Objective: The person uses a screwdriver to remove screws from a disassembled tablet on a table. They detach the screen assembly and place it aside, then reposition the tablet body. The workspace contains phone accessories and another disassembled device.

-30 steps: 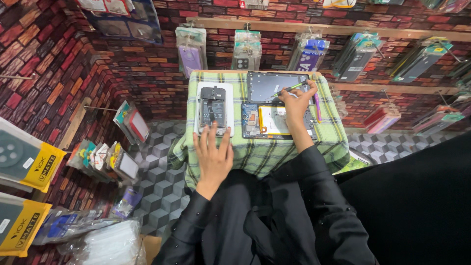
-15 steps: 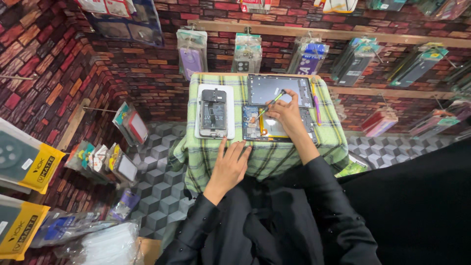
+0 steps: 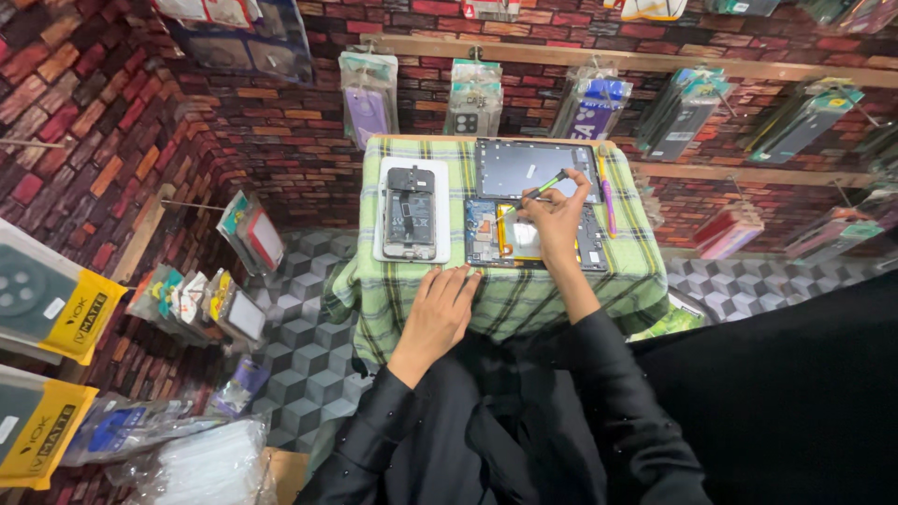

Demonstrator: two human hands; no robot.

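On top of a small table draped in a green plaid cloth [image 3: 524, 299], the right hand [image 3: 554, 217] is pinching a green-handled screwdriver [image 3: 541, 189] between thumb and forefingers, its tip pointing down toward the opened tablet [image 3: 486, 236] with a yellow battery showing. Handle is tilting up toward 1 o'clock from the hand. Whether the tip is touching the tablet, cannot tell. Left hand [image 3: 440, 313] is lying palm-down at 7 o'clock of the tablet, on the near edge of the cloth, fingers stretched out and held close together, gripping nothing. At 12 o'clock of the opened tablet a dark tablet back panel [image 3: 519, 164] is lying flat. At 9 o'clock of the tablet an opened phone [image 3: 410, 213] is resting on a white mat [image 3: 385, 178]. A pink pen [image 3: 607, 198] is lying at 3 o'clock of the right hand, along the cloth's edge. Packaged phone cases [image 3: 475, 98] are hanging on the brick wall behind.
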